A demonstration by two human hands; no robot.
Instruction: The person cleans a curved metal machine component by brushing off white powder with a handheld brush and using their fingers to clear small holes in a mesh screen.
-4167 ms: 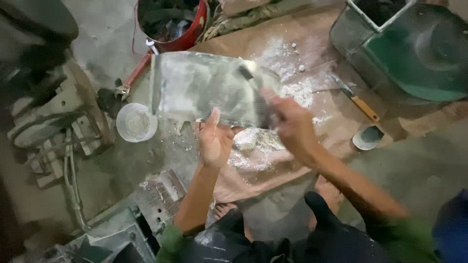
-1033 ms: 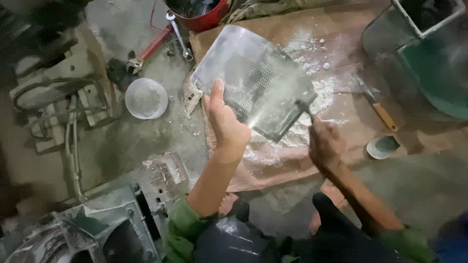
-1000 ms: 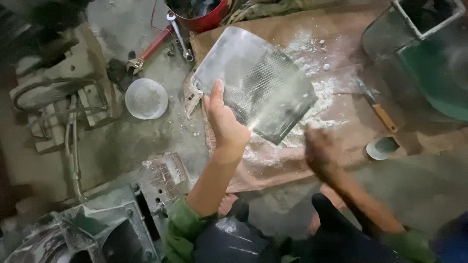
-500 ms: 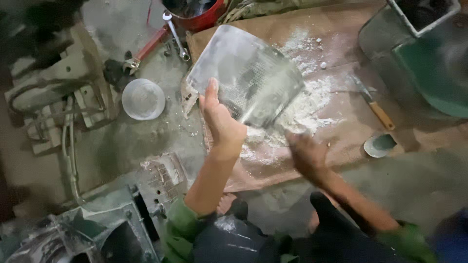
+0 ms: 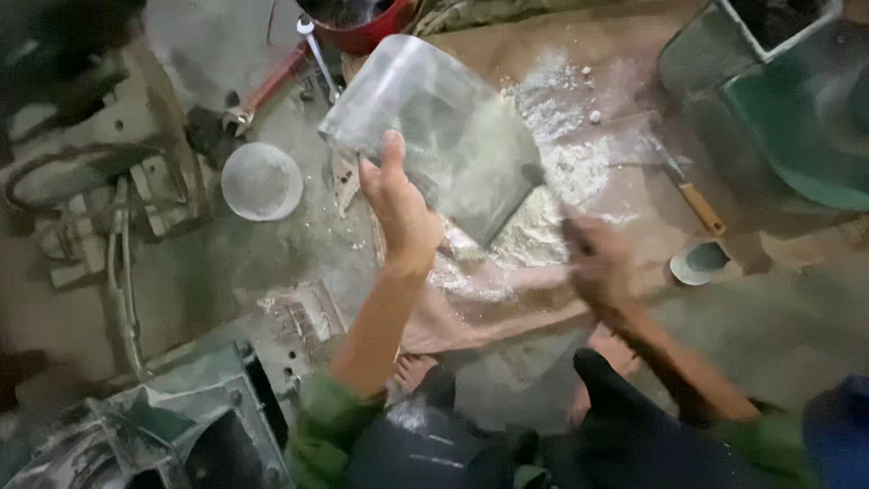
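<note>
My left hand (image 5: 398,204) grips the near edge of a dusty rectangular metal sheet (image 5: 434,127), holding it tilted above a brown cloth (image 5: 507,308) on the floor. White powder (image 5: 566,167) lies piled on the cloth under and beside the sheet. My right hand (image 5: 597,258) is blurred, low over the cloth to the right of the sheet and apart from it. Whether it holds anything is unclear.
A wooden-handled scraper (image 5: 695,201) and a small bowl (image 5: 699,263) lie right of the powder. A round white dish (image 5: 262,181) sits on the left. A red bucket (image 5: 362,18) stands at the top, a green bin (image 5: 797,118) top right, metal machine parts (image 5: 181,426) lower left.
My right hand has come away from the sheet's lower edge and dropped toward the cloth. The sheet has shifted slightly up and to the left in my left hand.
</note>
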